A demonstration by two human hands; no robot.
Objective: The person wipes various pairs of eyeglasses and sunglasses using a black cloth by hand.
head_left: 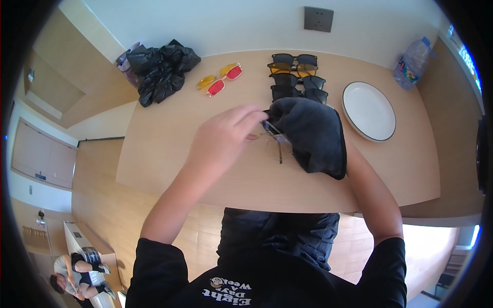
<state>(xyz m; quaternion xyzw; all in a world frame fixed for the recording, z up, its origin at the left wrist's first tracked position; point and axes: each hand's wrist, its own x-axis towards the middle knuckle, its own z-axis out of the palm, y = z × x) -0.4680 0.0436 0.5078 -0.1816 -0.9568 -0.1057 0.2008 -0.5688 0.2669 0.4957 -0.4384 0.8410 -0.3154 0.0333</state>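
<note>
A pair of thin-framed glasses (273,132) is up off the table in front of me, one slender temple pointing down toward me. My left hand (226,131) is closed, its fingertips pinching the glasses at their left edge, beside the cloth. A dark grey cloth (314,134) with black edging drapes over the right part of the glasses. Beneath that cloth my right hand is hidden; only the right forearm (372,197) shows, and the cloth is bunched and held up over the hand.
Several dark and amber sunglasses (298,79) form a column beyond the cloth. Yellow-lensed glasses (208,81) and red-lensed glasses (224,80) lie left of them. A black plastic bag (162,72), white plate (368,110) and plastic bottle (412,64) stand around. A person (77,274) sits at lower left.
</note>
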